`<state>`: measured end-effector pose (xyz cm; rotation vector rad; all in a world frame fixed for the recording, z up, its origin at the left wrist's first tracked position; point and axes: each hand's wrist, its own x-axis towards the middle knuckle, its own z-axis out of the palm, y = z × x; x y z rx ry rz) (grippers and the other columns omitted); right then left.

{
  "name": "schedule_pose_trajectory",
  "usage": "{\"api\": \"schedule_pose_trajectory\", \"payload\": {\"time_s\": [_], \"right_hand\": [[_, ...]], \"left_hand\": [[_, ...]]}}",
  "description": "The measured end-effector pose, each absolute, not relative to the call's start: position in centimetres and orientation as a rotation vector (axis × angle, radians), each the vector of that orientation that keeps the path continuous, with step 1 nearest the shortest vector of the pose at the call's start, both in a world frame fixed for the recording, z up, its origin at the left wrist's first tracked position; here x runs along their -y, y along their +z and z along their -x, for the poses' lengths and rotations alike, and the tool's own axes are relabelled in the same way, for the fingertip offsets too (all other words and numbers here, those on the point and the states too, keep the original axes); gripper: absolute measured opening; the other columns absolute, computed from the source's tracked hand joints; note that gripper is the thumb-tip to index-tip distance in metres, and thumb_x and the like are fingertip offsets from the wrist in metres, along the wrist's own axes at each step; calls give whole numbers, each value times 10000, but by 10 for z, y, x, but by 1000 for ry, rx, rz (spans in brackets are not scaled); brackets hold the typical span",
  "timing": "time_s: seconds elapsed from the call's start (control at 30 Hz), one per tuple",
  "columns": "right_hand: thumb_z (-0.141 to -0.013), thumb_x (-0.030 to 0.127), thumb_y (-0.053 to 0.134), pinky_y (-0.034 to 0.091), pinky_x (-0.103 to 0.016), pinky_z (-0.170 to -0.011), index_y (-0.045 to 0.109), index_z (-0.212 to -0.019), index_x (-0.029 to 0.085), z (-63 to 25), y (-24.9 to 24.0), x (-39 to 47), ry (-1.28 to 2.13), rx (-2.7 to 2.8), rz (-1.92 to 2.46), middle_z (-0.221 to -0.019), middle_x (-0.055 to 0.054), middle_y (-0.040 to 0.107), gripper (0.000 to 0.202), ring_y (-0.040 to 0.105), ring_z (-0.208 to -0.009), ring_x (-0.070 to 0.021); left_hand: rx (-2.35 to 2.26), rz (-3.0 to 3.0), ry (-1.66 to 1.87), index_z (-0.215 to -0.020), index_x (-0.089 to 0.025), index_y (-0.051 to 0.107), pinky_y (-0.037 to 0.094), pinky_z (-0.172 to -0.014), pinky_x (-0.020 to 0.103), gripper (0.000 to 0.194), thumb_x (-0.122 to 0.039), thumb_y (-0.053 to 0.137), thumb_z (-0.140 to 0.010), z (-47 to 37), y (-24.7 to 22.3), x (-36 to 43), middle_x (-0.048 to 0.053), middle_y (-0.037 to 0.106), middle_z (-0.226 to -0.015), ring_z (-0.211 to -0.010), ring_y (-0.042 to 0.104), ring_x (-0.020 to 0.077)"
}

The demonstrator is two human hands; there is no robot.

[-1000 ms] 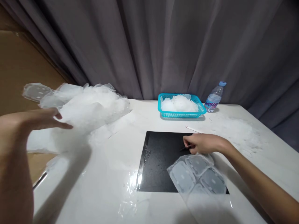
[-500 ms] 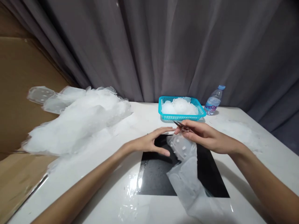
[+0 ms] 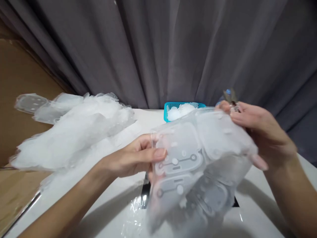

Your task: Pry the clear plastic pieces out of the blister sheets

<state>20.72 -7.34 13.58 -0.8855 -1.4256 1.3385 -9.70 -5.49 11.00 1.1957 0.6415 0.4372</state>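
clear plastic sheet point(image 3: 198, 165) is up off the table point(image 3: 119, 201) now, raised close to the camera; left hand point(image 3: 131, 158) has come in and pinches its left edge, right hand point(image 3: 257, 132) grips the top right corner along with tweezers point(image 3: 230, 96). teal basket point(image 3: 173, 110) sits by the far edge.

Moulded sheet point(image 3: 198, 155): clear thin plastic, glossy, with raised embossed panels, faintly frosted; heap point(image 3: 74, 132) left of the sheet: translucent white plastic film, crinkled; counter point(image 3: 119, 198): white, smooth, glossy, reflecting light; dark inset panel point(image 3: 146, 191) beneath the sheet: black, sheened; basket point(image 3: 169, 106) behind the sheet: turquoise perforated plastic; curtain point(image 3: 158, 49) behind: grey matt cloth, folded; cardboard point(image 3: 17, 76) far left: brown, matt.
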Motion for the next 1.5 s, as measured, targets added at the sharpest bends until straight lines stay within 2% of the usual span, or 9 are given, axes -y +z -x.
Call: {"api": "schedule_pose_trajectory", "payload": {"time_s": [0.13,0.3,0.47,0.63,0.9,1.1,1.17,1.37,1.5], "right_hand": [[-953,417,693,202,-212,-302,654,-1071,286,-212,139,70,1283,1373,836,-558,78,415,181,400,-308,-69],[-971,524,614,577,-280,-532,546,-1152,218,-203,70,11,1398,1803,1125,-872,25,567,361,620,-537,-113],[-1027,396,442,566,-310,-633,503,-1015,193,-183,0,-22,1148,1954,1366,-912,-11,538,212,634,-682,-158],[-992,244,456,458,-393,-998,554,-1022,198,-194,8,-18,825,2060,1402,-1112,-81,550,112,566,-1094,-243],[-1029,333,447,414,-300,-811,572,-1043,197,-215,13,-28,626,2197,1401,-1036,-51,647,185,582,-915,-201],[-1039,407,478,452,-334,-908,608,-1040,158,-217,-13,-38,634,2237,1376,-1040,-69,601,281,565,-964,-210],[-1055,362,460,457,-344,-964,626,-1106,136,-214,-18,-38,617,2249,1351,-1085,-89,595,285,575,-1006,-209],[-1021,235,553,480,-332,-950,652,-1193,129,-212,-22,-40,509,2247,1306,-1112,-114,685,225,630,-1053,-226],[-1000,208,611,491,-343,-892,721,-1087,186,-219,-26,-46,390,2202,1321,-1054,-92,761,142,665,-1008,-250]], "left_hand": [[-759,-1212,574,-961,-206,687,557,-498,196,442,-594,824,-801,89,118,60,-2,718,-764,-602,702,150],[-889,-1493,199,-1001,-197,561,578,-539,255,417,-590,686,-938,98,71,16,31,743,-768,-591,720,173],[-1200,-1881,305,-853,-230,457,515,-491,292,449,-650,593,-937,112,16,-13,-3,642,-649,-505,639,185],[-1232,-2149,562,-1155,-214,551,531,-952,443,334,-508,593,-1002,95,7,10,109,688,-1100,-1045,675,293],[-534,-2720,288,-1476,-179,529,302,-1255,598,514,-463,535,-1048,41,0,84,223,487,-1598,-1513,419,391],[-535,-2711,162,-1414,-132,555,402,-1231,570,667,-640,576,-983,36,7,115,251,469,-1616,-1564,347,428],[-459,-2849,118,-1368,-121,576,507,-1155,497,476,-452,581,-1025,31,0,130,245,508,-1586,-1578,328,403],[-749,-2985,10,-1173,-105,651,609,-544,365,291,-230,631,-911,14,-25,154,252,726,-1188,-1133,717,402],[-824,-2848,9,-1097,-122,651,627,-735,409,185,-166,547,-951,16,0,142,182,722,-1101,-1103,698,369]]}}
